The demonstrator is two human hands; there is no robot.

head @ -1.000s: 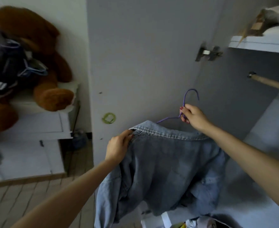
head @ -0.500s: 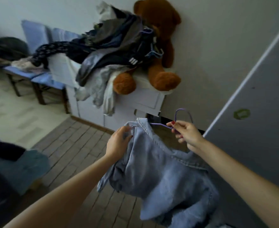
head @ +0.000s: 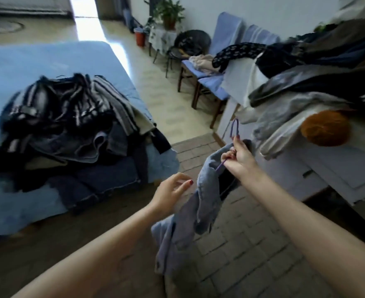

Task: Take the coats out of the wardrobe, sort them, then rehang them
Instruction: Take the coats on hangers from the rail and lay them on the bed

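Note:
A light blue denim jacket (head: pixel 190 220) hangs from a purple wire hanger (head: pixel 234 129) in mid-air over the brick floor. My right hand (head: pixel 239 158) grips the hanger just below its hook. Just left of the jacket's collar, my left hand (head: pixel 170 192) is apart from the fabric, fingers loosely spread and holding nothing. A heap of dark and striped coats (head: pixel 65 123) lies on the blue bed (head: pixel 37 61) at the left. Another heap of dark and grey clothes (head: pixel 319 78) covers the white cabinet (head: pixel 327 168) at the right.
A brown teddy bear's foot (head: pixel 325 129) sticks out under the clothes on the cabinet. Blue-cushioned chairs (head: pixel 211 82) with clothes stand along the far wall, with potted plants (head: pixel 168 14) behind them. Tiled floor runs between the bed and the chairs.
I have turned left from the wardrobe door toward the bed. My left hand has let go of the jacket's collar; the jacket now hangs from the hanger in my right hand alone.

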